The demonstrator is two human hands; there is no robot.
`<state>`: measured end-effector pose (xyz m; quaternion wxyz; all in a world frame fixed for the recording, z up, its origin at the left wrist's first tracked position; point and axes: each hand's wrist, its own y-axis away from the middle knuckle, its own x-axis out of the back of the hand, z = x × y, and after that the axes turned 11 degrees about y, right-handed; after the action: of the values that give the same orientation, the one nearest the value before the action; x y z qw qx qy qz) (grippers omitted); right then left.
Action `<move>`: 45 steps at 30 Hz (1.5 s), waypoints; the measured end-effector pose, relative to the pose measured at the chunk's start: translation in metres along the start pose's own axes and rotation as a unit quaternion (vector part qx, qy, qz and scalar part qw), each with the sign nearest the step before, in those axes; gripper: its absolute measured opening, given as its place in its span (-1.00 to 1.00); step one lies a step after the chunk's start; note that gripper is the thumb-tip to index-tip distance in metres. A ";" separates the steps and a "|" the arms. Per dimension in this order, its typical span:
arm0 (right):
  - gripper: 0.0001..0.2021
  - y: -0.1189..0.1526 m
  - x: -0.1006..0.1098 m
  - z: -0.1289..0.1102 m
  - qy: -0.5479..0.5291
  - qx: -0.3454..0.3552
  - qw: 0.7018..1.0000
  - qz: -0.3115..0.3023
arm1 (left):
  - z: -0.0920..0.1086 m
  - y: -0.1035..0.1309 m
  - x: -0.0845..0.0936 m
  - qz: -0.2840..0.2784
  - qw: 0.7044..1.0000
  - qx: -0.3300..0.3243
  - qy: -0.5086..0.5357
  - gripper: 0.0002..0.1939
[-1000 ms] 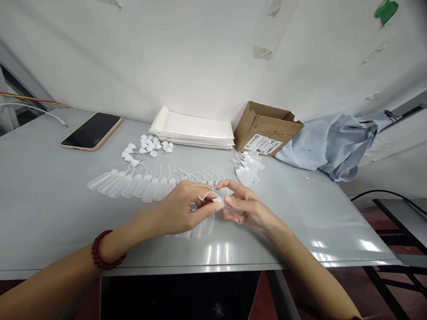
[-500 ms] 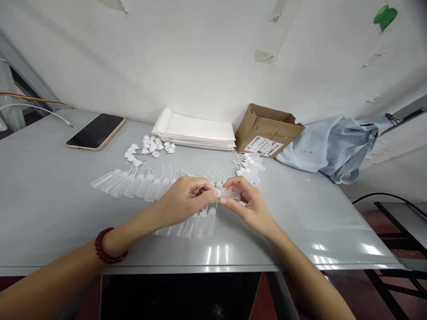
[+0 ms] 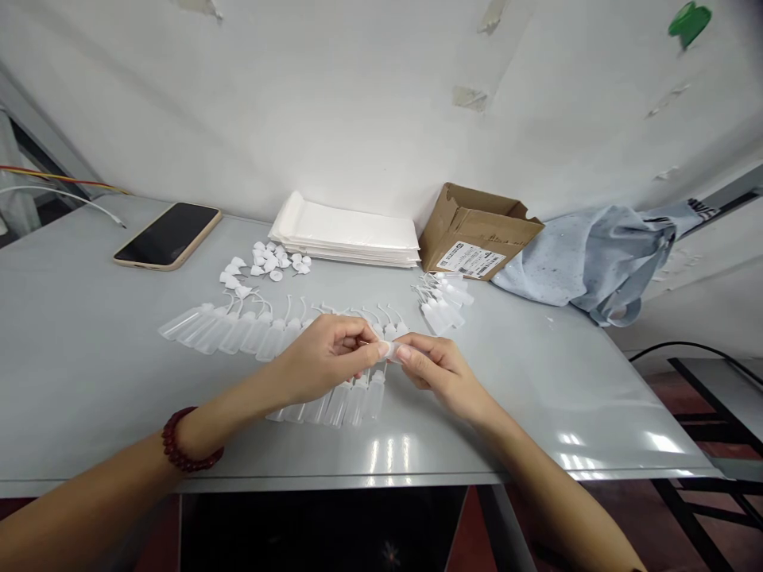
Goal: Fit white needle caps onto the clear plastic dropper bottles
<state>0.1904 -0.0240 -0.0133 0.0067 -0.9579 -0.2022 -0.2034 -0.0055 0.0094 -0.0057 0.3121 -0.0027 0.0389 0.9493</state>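
A small translucent plastic bottle (image 3: 390, 350) lies sideways between my two hands, above the table. My left hand (image 3: 339, 353) pinches its neck end with thumb and fingers. The bottle's body is wrapped by my right hand (image 3: 438, 367), which hides most of it. Behind my hands runs a row of similar bottles (image 3: 238, 332) with thin strap-like tails. A shorter row of bottles (image 3: 358, 400) lies nearer the table's front edge, partly under my left hand. White conical caps (image 3: 271, 258) sit in a loose pile at the back left.
A smartphone (image 3: 168, 235) lies at the left. White padded envelopes (image 3: 351, 230) are stacked against the wall, beside an open cardboard box (image 3: 477, 230). More capped bottles (image 3: 444, 302) are heaped before the box. A light-blue cloth bag (image 3: 584, 258) rests at the right.
My right hand's fingers have closed further around the bottle's body, covering more of it. My left hand keeps its pinch at the neck end. The things on the table have stayed in place.
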 end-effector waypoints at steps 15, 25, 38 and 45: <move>-0.65 -0.003 0.010 -0.001 -0.029 -0.069 0.997 -0.027 | -0.007 -0.004 0.003 0.006 0.964 -0.178 -0.197 -0.91; -0.66 -0.027 0.054 0.050 0.470 0.047 0.827 0.304 | -0.010 -0.022 0.056 0.239 0.893 -0.078 -0.373 -0.81; -0.74 -0.034 0.056 0.066 0.557 0.070 0.757 0.335 | -0.028 -0.026 0.113 0.224 0.763 -0.006 -0.607 -0.58; -0.82 -0.028 0.045 0.051 0.476 0.133 0.817 0.297 | -0.022 -0.021 0.119 0.204 0.760 0.025 -0.617 -0.61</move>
<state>0.2367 0.0237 -0.0447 0.2893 -0.7451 0.0951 -0.5934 -0.0892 0.0956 -0.0331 0.0675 0.5993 -0.1388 0.7855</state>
